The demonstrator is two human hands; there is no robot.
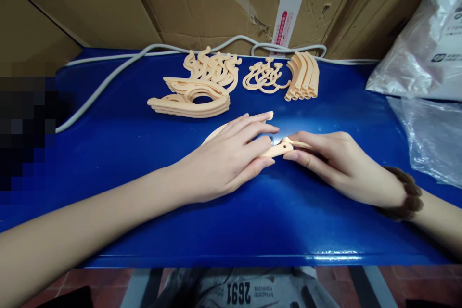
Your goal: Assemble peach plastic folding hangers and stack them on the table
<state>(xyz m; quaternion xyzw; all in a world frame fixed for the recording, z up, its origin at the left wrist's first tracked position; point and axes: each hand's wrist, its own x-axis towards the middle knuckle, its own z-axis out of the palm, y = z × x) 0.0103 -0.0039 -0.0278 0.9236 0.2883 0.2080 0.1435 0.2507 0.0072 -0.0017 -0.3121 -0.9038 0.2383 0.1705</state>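
Observation:
My left hand (234, 154) lies over a beige plastic hanger body (275, 150), its fingers spread across the top and the thumb along the near edge, holding it at the table. Most of that body is under the palm; its far tip (267, 116) and an end with a small hole show. At the holed end, my right hand (335, 163) pinches a thin beige plastic piece (301, 145) between thumb and fingers, touching the body. The rest of this piece is hidden in the hand.
Behind my hands on the blue table (231, 231) are stacked hanger bodies (191, 108), a pile of curved hooks (212, 67), smaller hooked pieces (265, 77) and hollow curved arms (305, 77). A white cable (108, 79) runs along cardboard boxes (216, 5). Plastic bags (422, 53) lie right.

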